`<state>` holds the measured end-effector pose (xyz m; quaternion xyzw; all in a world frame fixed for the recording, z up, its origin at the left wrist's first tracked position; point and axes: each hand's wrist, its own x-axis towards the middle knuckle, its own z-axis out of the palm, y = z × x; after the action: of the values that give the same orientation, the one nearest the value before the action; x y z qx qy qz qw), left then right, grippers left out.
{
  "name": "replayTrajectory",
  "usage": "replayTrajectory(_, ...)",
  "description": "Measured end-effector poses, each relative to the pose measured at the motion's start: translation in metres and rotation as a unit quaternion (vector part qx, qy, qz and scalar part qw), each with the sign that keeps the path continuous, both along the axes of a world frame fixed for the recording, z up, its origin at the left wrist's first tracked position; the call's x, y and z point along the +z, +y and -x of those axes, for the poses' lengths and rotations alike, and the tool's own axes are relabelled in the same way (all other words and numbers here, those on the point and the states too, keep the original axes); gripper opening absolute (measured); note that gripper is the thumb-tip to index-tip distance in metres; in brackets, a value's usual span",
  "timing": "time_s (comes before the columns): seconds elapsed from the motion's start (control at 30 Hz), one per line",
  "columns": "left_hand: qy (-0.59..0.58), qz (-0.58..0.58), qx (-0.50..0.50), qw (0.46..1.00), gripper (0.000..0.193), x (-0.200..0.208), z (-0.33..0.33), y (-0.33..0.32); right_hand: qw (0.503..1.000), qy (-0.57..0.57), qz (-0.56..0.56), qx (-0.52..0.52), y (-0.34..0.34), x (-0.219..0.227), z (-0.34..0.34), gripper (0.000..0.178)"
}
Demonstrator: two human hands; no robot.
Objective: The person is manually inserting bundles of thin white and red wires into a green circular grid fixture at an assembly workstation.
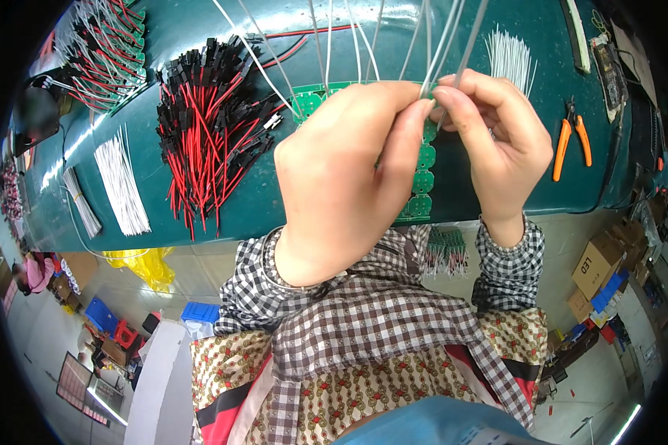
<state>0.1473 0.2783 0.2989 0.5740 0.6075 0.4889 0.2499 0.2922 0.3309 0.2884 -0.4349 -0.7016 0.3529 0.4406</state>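
Note:
A panel of small green circuit boards point(421, 182) lies on the table below my hands, partly hidden by them. White and grey wires point(329, 48) stand up from its far edge. My left hand point(345, 174) is closed, with thumb and forefinger pinching white wires near the panel's right side. Close beside it, its fingertips nearly meeting the left ones, my right hand point(501, 130) pinches a grey wire point(473, 41). Where the lower ends of these wires sit is hidden behind my fingers.
Red-and-black connector leads point(208, 133) are heaped to the left, near bundles of white wires point(122, 185) and grey wires point(82, 202). Another white wire bundle point(511, 63) and orange-handled cutters point(573, 139) lie right. Wired boards point(104, 55) stand far left on the green table point(460, 204).

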Motion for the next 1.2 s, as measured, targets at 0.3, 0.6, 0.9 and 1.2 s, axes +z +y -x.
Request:
replayTrajectory(0.3,0.0,0.018,0.039,0.999,0.007,0.005,0.009,-0.009,0.986,0.133,0.104,-0.004,0.001,0.011,-0.007,0.011)
replayTrajectory(0.6,-0.147,0.117,0.039,0.982,0.006,0.032,0.071,-0.073,0.935,-0.241,0.243,-0.091,0.007,0.013,-0.097,0.019)
replayTrajectory(0.9,-0.019,0.166,0.321,0.932,0.014,-0.007,0.168,-0.125,0.957,-0.195,0.169,-0.135,0.009,-0.01,-0.109,0.023)
replayTrajectory(1.2,0.203,0.165,0.357,0.897,0.016,-0.018,0.182,-0.117,0.953,-0.223,0.115,-0.167,0.001,-0.001,-0.118,0.024)
